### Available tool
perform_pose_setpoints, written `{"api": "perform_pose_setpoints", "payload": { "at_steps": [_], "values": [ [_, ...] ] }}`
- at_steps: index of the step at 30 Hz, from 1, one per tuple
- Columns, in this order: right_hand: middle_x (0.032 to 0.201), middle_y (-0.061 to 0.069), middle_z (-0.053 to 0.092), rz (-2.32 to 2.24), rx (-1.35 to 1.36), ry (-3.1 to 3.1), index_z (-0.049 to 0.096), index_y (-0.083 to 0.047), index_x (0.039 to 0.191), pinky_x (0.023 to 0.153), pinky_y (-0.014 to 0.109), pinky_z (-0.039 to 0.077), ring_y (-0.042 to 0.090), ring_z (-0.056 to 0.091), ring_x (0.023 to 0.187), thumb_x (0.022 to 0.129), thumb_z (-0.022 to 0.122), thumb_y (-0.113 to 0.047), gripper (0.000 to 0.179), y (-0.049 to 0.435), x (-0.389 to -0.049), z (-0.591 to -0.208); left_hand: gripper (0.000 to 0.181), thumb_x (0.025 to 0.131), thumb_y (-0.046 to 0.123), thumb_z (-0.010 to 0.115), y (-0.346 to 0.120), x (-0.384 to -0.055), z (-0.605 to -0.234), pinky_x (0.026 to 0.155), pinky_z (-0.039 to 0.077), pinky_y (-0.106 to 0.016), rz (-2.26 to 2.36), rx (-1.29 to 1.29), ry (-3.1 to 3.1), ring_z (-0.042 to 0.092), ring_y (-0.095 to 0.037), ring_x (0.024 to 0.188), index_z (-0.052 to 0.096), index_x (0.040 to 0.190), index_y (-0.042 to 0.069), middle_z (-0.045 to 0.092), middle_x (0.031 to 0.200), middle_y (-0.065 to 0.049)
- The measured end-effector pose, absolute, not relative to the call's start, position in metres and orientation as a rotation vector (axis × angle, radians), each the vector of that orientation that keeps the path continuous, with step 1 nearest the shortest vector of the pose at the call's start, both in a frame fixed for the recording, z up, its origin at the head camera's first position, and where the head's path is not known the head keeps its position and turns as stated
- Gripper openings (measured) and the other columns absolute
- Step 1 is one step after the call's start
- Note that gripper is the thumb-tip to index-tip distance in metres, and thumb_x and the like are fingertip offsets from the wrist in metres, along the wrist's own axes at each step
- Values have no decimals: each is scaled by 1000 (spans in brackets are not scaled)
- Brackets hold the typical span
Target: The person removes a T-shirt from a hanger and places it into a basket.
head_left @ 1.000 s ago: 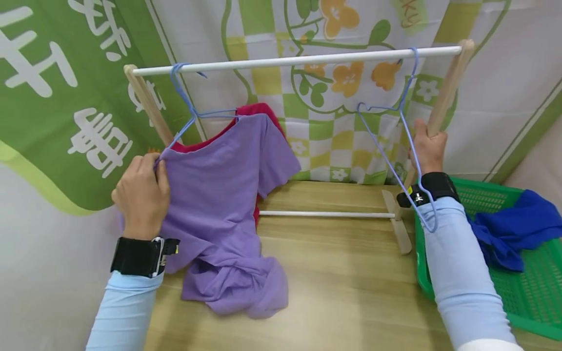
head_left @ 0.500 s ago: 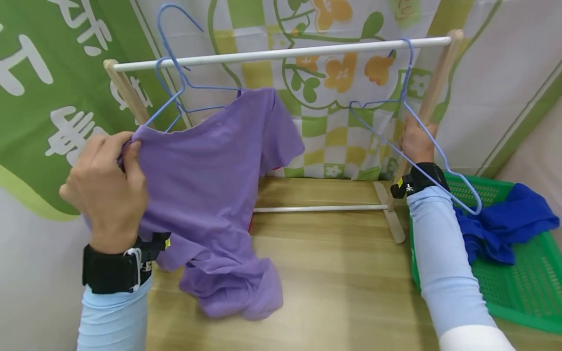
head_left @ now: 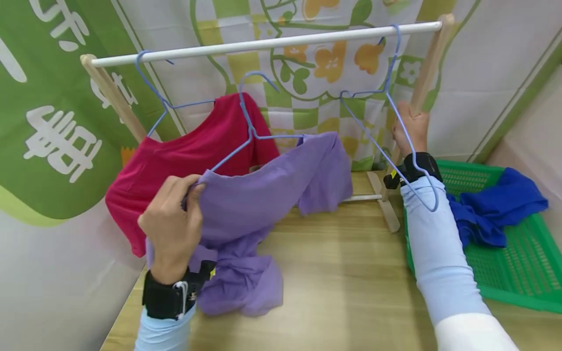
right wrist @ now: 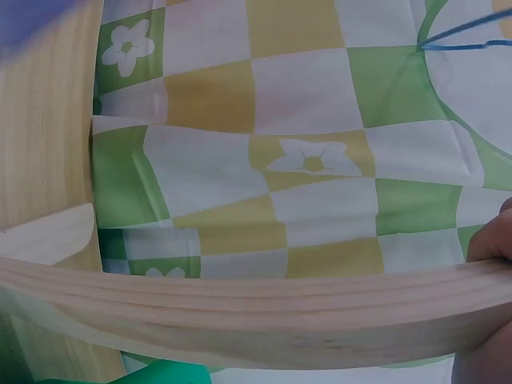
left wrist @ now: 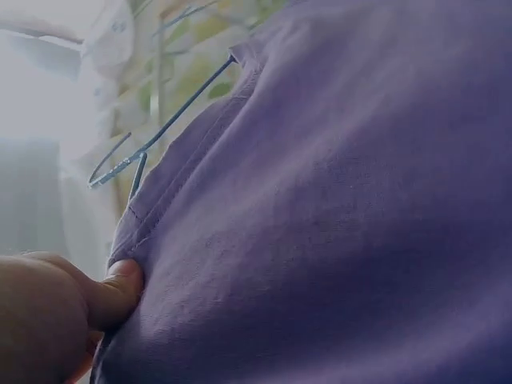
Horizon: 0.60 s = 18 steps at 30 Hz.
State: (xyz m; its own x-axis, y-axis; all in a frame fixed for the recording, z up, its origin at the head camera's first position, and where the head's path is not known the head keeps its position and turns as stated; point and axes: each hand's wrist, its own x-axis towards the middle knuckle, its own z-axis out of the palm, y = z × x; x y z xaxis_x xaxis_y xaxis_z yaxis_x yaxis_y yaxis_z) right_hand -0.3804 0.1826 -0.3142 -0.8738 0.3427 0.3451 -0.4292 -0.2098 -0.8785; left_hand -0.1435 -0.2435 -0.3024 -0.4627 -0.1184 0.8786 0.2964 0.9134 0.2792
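My left hand (head_left: 171, 219) pinches the shoulder of a purple T-shirt (head_left: 263, 195), together with the blue wire hanger (head_left: 250, 131) inside it. That hanger's hook is off the rod, below it and in front of the rack. In the left wrist view the thumb (left wrist: 120, 284) presses on the shirt's neckline edge. Behind, a red T-shirt (head_left: 184, 161) hangs by another blue hanger (head_left: 153, 90) from the left end of the white rod (head_left: 263, 44). My right hand (head_left: 412, 126) grips the rack's right wooden post (head_left: 428, 68); in the right wrist view the post (right wrist: 264, 312) crosses the fingers.
A bare blue hanger (head_left: 388, 92) hangs near the rod's right end, overlapping my right forearm. A green basket (head_left: 527, 282) with a blue garment (head_left: 500, 209) stands at right. The purple shirt's lower part lies bunched on the wooden table (head_left: 316, 292). A patterned curtain (head_left: 307, 117) hangs behind.
The purple shirt's hanger has come off the rod, and my left hand has carried it first left, then right, uncovering the red shirt. My right hand still holds the post.
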Motion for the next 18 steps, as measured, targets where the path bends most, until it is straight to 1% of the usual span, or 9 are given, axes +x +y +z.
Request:
{"api": "perform_pose_setpoints", "payload": {
  "at_steps": [2,5,7,11,13,15,16,17,18],
  "values": [
    [40,-7,44,2137,106,-1578,45,-15,58,35,21,31,5,42,30,103,56,-12,46,182,-379,-314,19,103,28,68,-236,-149,-323,49,40,-41,-520,-144,-2048,72,-25,75,79,105,13,72,88,-5],
    [40,-5,45,2150,97,-1626,46,-14,56,36,21,32,6,42,31,104,57,-14,49,182,-377,-315,13,102,23,70,-224,-158,-350,48,43,-43,-601,-155,-2117,74,-24,78,79,104,14,73,90,-2],
    [41,-6,45,2154,82,-1659,48,-12,57,38,20,32,5,42,33,106,57,-17,49,183,-376,-315,12,102,22,70,-217,-165,-365,48,43,-42,-642,-172,-2164,74,-24,78,79,105,15,73,92,-1],
    [44,-8,45,2134,37,-1714,48,-14,60,40,19,31,4,40,36,107,57,-21,48,185,-375,-312,15,104,26,67,-205,-180,-384,48,43,-38,-671,-193,-2271,72,-24,77,78,108,17,74,96,1],
    [45,-10,47,2022,-26,-1857,49,-16,61,44,20,34,3,43,39,108,55,-27,49,188,-373,-309,17,105,28,65,-202,-187,-390,48,43,-38,-673,-201,-2318,72,-24,76,78,109,18,74,98,1],
    [51,-12,53,1866,-91,-2034,55,-18,64,51,23,38,5,47,46,108,51,-35,47,191,-370,-304,18,105,29,64,-200,-191,-395,49,45,-39,-679,-195,-2350,71,-25,76,78,110,17,74,98,1],
    [57,-13,57,1770,-132,-2142,58,-20,69,57,25,40,7,51,53,108,49,-40,45,193,-367,-302,19,105,30,65,-200,-192,-396,50,45,-40,-689,-189,-2360,71,-25,76,78,110,17,74,98,0],
    [67,-12,60,1648,-174,-2262,59,-21,75,64,26,43,10,56,63,107,47,-45,42,196,-363,-300,19,105,30,65,-200,-193,-397,51,46,-41,-697,-178,-2372,72,-27,77,77,110,17,74,98,-1],
    [81,-9,65,1510,-214,-2373,62,-20,86,74,29,46,14,61,78,105,46,-51,40,199,-358,-300,20,105,30,65,-200,-193,-398,52,47,-43,-708,-167,-2381,72,-28,78,77,111,16,74,99,-1]
  ]
}}
